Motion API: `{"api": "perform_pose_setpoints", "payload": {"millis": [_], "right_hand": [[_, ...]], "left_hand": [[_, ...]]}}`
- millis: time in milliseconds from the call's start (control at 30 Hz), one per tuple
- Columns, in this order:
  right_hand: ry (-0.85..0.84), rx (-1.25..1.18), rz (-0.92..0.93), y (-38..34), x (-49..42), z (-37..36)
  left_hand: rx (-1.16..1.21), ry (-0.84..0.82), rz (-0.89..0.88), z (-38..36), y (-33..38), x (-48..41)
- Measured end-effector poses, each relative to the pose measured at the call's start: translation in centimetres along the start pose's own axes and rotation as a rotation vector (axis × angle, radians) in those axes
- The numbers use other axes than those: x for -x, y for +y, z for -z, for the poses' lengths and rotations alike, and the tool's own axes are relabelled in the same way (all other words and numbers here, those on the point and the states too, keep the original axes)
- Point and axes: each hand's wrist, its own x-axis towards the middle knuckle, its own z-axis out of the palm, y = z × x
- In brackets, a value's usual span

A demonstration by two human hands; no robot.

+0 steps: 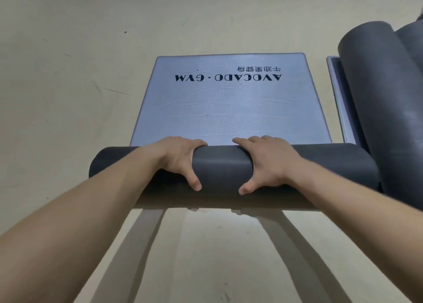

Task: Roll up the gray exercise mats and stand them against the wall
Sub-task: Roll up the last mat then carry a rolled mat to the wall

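Gray mat (229, 110) — "AVOCADO · GYM" — gripped by left hand (176, 159), right hand (269, 163).

A gray foam exercise mat (229, 110) lies on the pale smooth floor (68, 74). Its near part is wound into a roll (222, 172) lying crosswise, with the flat part stretching away behind. The left hand (176, 158) and right hand (267, 163) grip the roll's middle, side by side. To the right, a second rolled gray mat (384, 110) lies lengthwise on another flat gray mat (338, 96), just beside the roll's right end.
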Motion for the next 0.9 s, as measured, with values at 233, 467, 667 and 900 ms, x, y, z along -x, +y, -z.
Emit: {"api": "perform_pose_setpoints", "payload": {"millis": [233,467,667,900], "right_hand": [[0.114,0.181,0.013,0.3,-0.4,-0.7],[0.033,0.083,0.006,1.5,-4.5,3.0],[0.356,0.36,0.021,1.5,-3.2,-0.6],[0.064,0.192,0.053,1.7,-4.4,3.7]], "left_hand": [[0.04,0.276,0.059,-0.6,0.3,0.2],[-0.35,0.581,0.058,-2.9,1.7,-1.5],[-0.241,0.404,0.041,1.2,1.6,-2.4],[-0.353,0.585,0.078,-3.0,2.4,-0.3]]}}
